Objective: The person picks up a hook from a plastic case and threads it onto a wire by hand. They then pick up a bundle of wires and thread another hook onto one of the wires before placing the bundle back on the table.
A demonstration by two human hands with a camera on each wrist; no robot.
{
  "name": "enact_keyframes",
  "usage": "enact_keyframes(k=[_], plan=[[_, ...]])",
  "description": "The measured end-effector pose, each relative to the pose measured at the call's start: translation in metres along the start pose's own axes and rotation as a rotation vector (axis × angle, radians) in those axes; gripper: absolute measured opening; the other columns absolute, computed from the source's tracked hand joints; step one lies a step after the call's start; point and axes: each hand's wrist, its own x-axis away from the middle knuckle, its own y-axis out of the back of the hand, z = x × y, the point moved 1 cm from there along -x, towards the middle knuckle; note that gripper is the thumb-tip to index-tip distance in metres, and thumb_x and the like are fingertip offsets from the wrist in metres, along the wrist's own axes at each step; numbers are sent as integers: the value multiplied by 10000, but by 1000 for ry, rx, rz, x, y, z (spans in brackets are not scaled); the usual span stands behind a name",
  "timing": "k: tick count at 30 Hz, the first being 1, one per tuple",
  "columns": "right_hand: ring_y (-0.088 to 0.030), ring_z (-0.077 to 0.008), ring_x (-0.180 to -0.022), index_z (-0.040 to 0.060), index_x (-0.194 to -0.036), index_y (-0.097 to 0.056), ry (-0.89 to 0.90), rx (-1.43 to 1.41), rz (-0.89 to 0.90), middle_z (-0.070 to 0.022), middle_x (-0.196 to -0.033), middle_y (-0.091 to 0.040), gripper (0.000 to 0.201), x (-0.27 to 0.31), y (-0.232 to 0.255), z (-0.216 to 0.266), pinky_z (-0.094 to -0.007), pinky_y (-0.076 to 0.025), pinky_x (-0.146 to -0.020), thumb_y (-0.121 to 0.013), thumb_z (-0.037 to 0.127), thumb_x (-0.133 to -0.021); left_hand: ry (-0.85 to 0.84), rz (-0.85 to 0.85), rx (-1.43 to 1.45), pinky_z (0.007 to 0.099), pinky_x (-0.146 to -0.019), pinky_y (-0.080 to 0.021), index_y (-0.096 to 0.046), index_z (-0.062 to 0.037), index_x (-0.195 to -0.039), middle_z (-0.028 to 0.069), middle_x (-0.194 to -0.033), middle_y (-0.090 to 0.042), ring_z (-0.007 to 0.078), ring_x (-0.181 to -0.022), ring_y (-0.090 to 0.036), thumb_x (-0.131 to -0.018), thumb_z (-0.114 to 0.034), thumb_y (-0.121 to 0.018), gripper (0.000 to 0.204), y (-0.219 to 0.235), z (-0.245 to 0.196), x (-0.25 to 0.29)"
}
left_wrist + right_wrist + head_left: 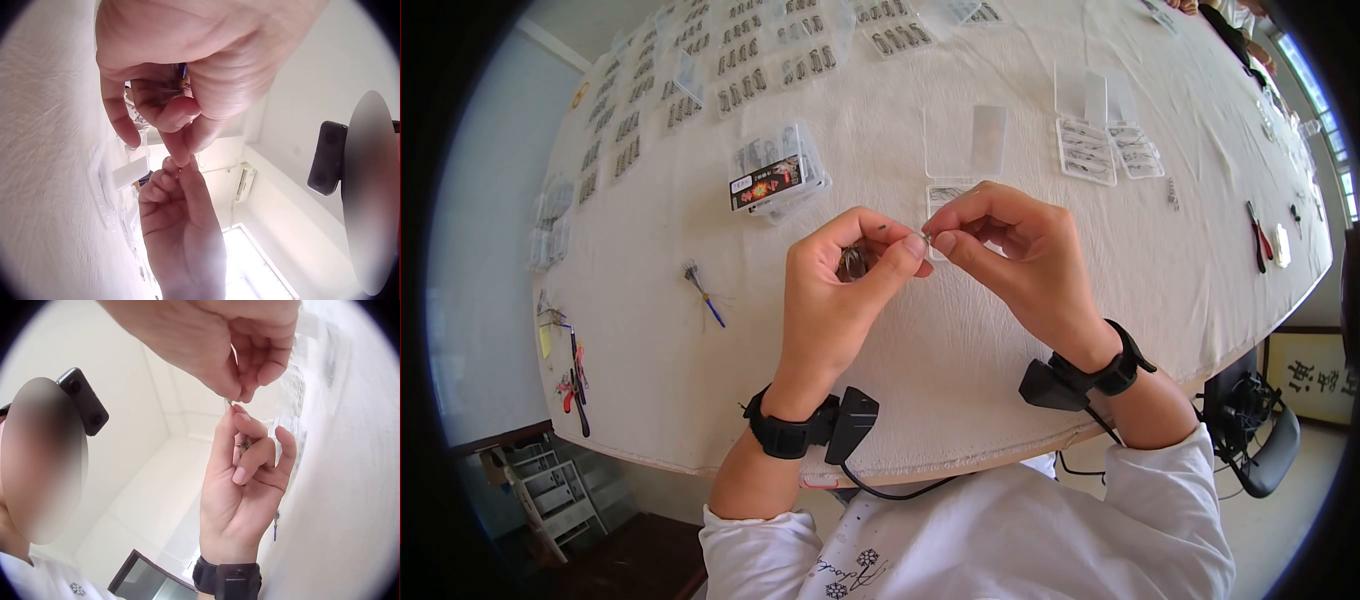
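Lying far left on the desk point(960, 360): red-handled pliers point(572, 385), then a blue-handled tool point(703, 292). Further right, a labelled clear box point(777, 178). Left hand point(840, 290) raised above the desk, fingers curled around a small bundle of metal hooks point(854, 262), thumb and forefinger pinching a tiny hook point(924, 236). Right hand point(1010, 255) meeting it fingertip to fingertip, pinching the same tiny hook; exact shape too small to tell. Just behind the hands, an open clear case point(960, 165); further right, two more open cases point(1105, 145). Near the right edge, red-handled cutters point(1257, 237).
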Motion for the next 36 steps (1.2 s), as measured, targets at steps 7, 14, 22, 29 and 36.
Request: enact_keyframes(k=[7, 14, 22, 29, 36], plan=[[-632, -84, -783, -20, -924, -674, 3, -75, 21, -54, -880, -694, 54, 1, -1, -1, -234, -516, -713, -670, 17, -885, 29, 30, 34, 160, -573, -377, -671, -37, -909, 24, -769, -701, 19, -681, -567, -918, -204, -702, 170, -2, -1, 0], [-637, -79, -784, -14, -935, -660, -42, -192, 49, -46, -898, -680, 59, 2, -1, -4, -217, -513, -703, -665, 35, -902, 60, 46, -10, 159, -595, -398, -687, -34, -898, 21, -755, -704, 28, -724, -621, -908, -216, -725, 186, -3, -3, 0], [-646, -99, -806, -22, -944, -641, -127, -291, 78, -52, -901, -666, 79, 3, -2, 1, -233, -524, -736, -655, 52, -918, 16, 40, -54, 154, -472, -293, -673, -75, -874, 1, -720, -689, -25, -537, -441, -901, -285, -731, 220, -5, -2, 0], [-641, -99, -824, -22, -958, -635, -155, -358, 77, -52, -900, -663, 88, 4, -4, 0, -240, -527, -756, -644, 60, -928, -29, 53, -57, 149, -474, -299, -670, -78, -870, -2, -721, -688, -28, -549, -453, -909, -257, -722, 190, -5, 0, 0], [-640, -98, -834, -29, -959, -630, -175, -379, 77, -51, -905, -660, 91, 5, -3, 2, -238, -530, -764, -636, 58, -934, -33, 57, -55, 149, -478, -300, -668, -73, -868, 1, -722, -689, -27, -553, -457, -909, -248, -723, 188, -5, 1, 0]])
